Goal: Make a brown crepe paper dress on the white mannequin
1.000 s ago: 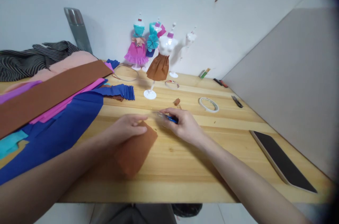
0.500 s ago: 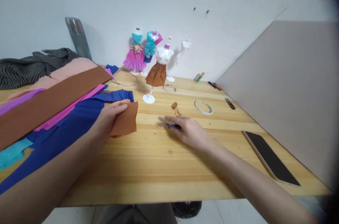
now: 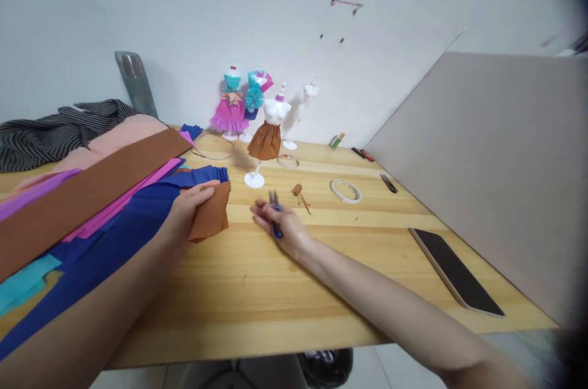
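Observation:
My left hand [image 3: 190,208] is closed on a small piece of brown crepe paper [image 3: 211,214], which hangs out past the fingertips over the table. To the right, my right hand [image 3: 285,226] grips blue-handled thread snips [image 3: 276,217], their two tips pointing away from me; this hand is slightly blurred. A white mini dress form [image 3: 276,112] in a gathered brown skirt [image 3: 265,143] stands beyond both hands. Small brown scraps [image 3: 298,191] lie just past my right hand. Under my left forearm spreads blue crepe paper [image 3: 124,223].
A long brown strip [image 3: 92,193] tops several coloured sheets at left. Dressed mini forms [image 3: 229,113] stand by the wall. A tape roll [image 3: 345,191], a cutter knife [image 3: 388,183] and a phone [image 3: 454,269] lie to the right. A grey bottle [image 3: 136,83] is at back left.
My right hand has swung left toward the brown piece, and the snips have turned to point away from me. My left hand still holds the piece. The view has shifted slightly.

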`<state>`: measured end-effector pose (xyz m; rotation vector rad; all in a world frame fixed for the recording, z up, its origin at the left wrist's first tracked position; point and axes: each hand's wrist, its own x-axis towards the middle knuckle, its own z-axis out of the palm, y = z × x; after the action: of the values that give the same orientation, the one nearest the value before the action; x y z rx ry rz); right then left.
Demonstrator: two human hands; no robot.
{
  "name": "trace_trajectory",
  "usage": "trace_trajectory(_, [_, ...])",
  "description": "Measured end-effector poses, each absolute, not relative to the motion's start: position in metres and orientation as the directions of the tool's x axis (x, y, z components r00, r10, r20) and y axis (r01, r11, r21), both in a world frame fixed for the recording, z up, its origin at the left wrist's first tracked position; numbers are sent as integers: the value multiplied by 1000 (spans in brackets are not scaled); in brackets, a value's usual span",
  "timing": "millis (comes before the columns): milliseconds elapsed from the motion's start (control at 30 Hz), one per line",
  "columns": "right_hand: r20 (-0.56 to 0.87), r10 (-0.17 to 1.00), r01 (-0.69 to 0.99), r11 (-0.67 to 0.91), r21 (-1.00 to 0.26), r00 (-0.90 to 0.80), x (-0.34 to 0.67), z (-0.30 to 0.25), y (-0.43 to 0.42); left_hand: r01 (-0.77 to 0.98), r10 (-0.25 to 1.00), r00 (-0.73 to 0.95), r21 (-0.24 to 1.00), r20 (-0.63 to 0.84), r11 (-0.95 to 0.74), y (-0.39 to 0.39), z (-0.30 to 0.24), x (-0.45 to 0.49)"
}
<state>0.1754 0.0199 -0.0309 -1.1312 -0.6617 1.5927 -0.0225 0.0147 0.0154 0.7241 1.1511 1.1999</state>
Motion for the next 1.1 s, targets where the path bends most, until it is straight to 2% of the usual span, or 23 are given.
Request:
trace_trajectory(133, [-270, 938, -407, -165, -899, 217, 228, -24, 17, -370, 960, -6, 892, -282, 259, 17, 14, -25])
trace_trajectory(200, [-198, 947, -375, -93, -922, 254, 232, -20, -7, -369, 955, 15, 886, -297, 282, 18, 11, -26])
trace_trajectory(267, [-174, 985, -400, -156, -903, 9, 215, -17, -40, -356, 953, 29, 887, -303, 293, 19, 8, -26])
trace_trajectory(333, [-177, 925, -386, -306, -870, -335, 186, -17, -70, -345, 952, 35, 891, -303, 296, 19, 5, -25])
trace_trajectory(400, [-203, 826, -333, -420, -844, -527, 161, -22, -83, -350, 951, 30, 888, -308, 299, 18, 3, -23])
trace_trajectory(433, [-217, 807, -318, -442, -839, -549, 155, -25, -81, -355, 949, 23, 885, -314, 302, 18, 2, -22])
trace_trajectory(500, [-242, 842, -336, -432, -837, -482, 156, -32, -60, -364, 944, 13, 878, -329, 311, 17, 2, -20])
trace_trajectory(600, [-160, 979, -390, -198, -899, -128, 192, -42, -8, -360, 939, 16, 874, -343, 325, 15, 3, -18])
trace_trajectory(667, [-146, 987, -358, -110, -927, 74, 224, -46, 20, -362, 938, 12, 873, -347, 327, 13, 4, -17])
trace_trajectory(733, [-124, 982, -330, -70, -941, 146, 254, -49, 33, -371, 936, 7, 868, -353, 330, 12, 5, -16])
trace_trajectory(867, [-42, 984, -221, -3, -975, 171, 290, -44, 36, -374, 931, 17, 861, -365, 344, 12, 6, -14])
trace_trajectory(967, [71, 988, -96, 85, -992, 137, 302, -33, 51, -356, 935, 10, 873, -355, 335, 13, 5, -13])
trace_trajectory(1033, [99, 994, -6, 100, -995, 37, 304, -28, 65, -338, 936, 25, 879, -350, 338, 13, 4, -12])
trace_trajectory(1100, [67, 991, 72, 76, -995, -117, 305, -25, 73, -323, 931, 41, 877, -362, 355, 11, 4, -11])
